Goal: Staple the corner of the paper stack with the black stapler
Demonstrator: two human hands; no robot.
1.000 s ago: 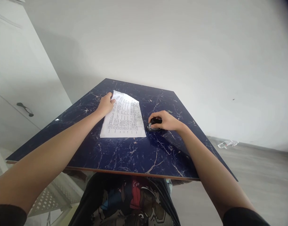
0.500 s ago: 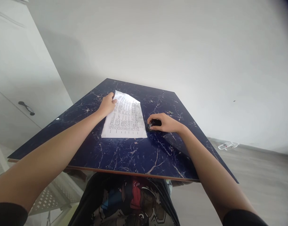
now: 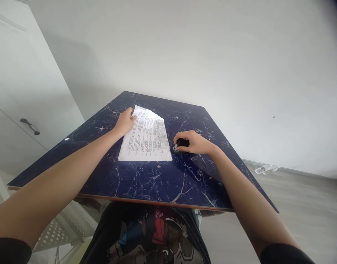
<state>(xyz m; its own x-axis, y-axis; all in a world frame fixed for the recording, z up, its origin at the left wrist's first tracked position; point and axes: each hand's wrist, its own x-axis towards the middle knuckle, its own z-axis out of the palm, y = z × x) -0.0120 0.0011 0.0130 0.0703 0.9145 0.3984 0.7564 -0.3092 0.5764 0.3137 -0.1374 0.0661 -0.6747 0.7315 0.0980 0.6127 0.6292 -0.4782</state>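
My left hand (image 3: 126, 121) grips the upper left edge of printed paper (image 3: 146, 141), thumb on top and fingers underneath. Dense lines of text cover the white page, which lies on the dark blue marbled table (image 3: 154, 183). At the sheet's right edge, my right hand (image 3: 194, 142) is closed around a small black hole punch (image 3: 183, 142) with a shiny metal part at its front. Fingers and thumb hide much of the punch. Its base rests on the tabletop, close beside the paper; whether the edge sits inside its slot I cannot tell.
A pale wall (image 3: 185, 55) rises behind the table. On the left is a white cabinet door with a dark handle (image 3: 30, 126). Clear plastic packaging (image 3: 266, 168) lies on the grey floor at right. A light perforated chair seat (image 3: 61, 229) shows below the table's left side.
My right hand has risen very slightly over the hole punch, and more of the metal part shows. My left hand and the paper stay put.
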